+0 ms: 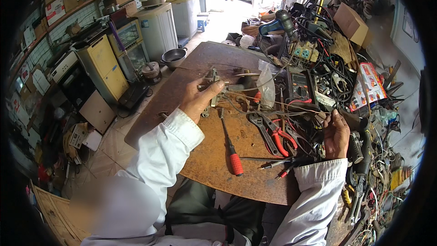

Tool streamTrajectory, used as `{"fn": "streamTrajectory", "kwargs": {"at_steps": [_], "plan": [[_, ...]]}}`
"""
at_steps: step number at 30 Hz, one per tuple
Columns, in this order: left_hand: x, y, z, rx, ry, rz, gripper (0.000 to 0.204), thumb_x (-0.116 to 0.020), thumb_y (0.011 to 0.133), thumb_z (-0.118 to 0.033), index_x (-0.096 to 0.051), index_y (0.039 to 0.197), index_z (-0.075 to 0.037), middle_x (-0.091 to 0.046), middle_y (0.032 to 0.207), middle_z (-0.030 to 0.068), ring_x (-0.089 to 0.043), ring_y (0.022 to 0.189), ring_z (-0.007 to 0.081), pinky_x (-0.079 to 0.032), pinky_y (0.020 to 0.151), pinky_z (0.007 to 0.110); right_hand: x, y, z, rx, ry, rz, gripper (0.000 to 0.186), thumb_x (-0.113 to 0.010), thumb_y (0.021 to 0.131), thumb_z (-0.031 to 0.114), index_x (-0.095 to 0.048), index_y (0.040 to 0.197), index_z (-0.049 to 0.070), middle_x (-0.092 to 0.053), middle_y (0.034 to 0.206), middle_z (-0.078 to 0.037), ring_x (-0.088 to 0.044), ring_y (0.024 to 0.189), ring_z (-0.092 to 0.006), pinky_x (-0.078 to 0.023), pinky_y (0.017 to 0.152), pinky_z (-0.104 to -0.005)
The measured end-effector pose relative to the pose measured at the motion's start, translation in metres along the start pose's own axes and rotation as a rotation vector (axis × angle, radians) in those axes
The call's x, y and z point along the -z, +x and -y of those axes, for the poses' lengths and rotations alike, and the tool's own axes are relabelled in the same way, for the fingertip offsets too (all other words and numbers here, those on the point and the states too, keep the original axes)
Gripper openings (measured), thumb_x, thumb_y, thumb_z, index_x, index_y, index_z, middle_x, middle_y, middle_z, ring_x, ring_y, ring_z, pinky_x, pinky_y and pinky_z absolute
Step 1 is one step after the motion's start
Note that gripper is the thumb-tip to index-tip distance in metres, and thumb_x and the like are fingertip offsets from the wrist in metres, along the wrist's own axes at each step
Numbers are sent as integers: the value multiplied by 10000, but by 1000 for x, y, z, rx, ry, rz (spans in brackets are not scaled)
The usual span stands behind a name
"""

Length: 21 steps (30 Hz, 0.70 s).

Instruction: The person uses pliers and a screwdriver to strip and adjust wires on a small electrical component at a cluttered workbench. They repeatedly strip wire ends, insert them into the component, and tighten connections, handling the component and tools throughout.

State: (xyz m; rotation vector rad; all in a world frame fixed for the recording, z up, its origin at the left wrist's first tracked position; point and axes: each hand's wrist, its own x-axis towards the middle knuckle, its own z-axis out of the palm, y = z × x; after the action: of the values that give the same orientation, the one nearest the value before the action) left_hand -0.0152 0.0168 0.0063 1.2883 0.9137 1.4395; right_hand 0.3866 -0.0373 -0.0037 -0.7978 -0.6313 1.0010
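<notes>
My left hand (196, 101) is closed around a metal assembly with a bracket (214, 74), held above the wooden table (191, 66). Thin wires (268, 105) stretch from that part toward the right. At their far end my right hand (336, 135) pinches thumb and fingers together on a wire. Below the assembly lies a screwdriver (235, 161) with a red handle, its shaft pointing away from me. Between my hands are an adjustable wrench (265, 135) and red-handled pliers (284, 139). Black and red test probes (273, 165) rest near the table's front edge.
A multimeter (299, 83) and a clear plastic bag (265, 84) sit behind the wires. Cables and tools pile up on the right, with a heat-gun-like tool (282, 23) and a cardboard box (350, 25). Old appliances (102, 66) and a black pan (174, 56) stand left.
</notes>
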Motion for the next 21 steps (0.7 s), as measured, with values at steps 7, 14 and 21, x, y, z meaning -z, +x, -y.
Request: {"fn": "streamTrajectory", "kwargs": {"at_steps": [7,14,21], "plan": [[2,0,-3,-3,37,16,443,-786,842,-394,-650,1057,-30,-630,870,8,-599,789,100,-543,639,271,6,3,-2,-35,30,45,174,-678,947,188,-612,906,33,-656,791,-59,-620,652,-145,-554,582,-282],[4,3,5,-32,41,10,468,-791,833,-415,-651,1043,-21,-639,881,15,-605,773,100,-541,625,267,1,0,0,-58,3,30,147,-649,962,169,-626,904,36,-654,789,-62,-653,694,-171,-565,619,-288],[5,3,5,0,115,7,466,-785,833,-428,-653,1027,-25,-644,864,23,-606,740,97,-532,586,270,6,0,1,-64,14,32,122,-639,964,150,-641,966,28,-683,852,-73,-700,803,-198,-594,688,-306]]}}
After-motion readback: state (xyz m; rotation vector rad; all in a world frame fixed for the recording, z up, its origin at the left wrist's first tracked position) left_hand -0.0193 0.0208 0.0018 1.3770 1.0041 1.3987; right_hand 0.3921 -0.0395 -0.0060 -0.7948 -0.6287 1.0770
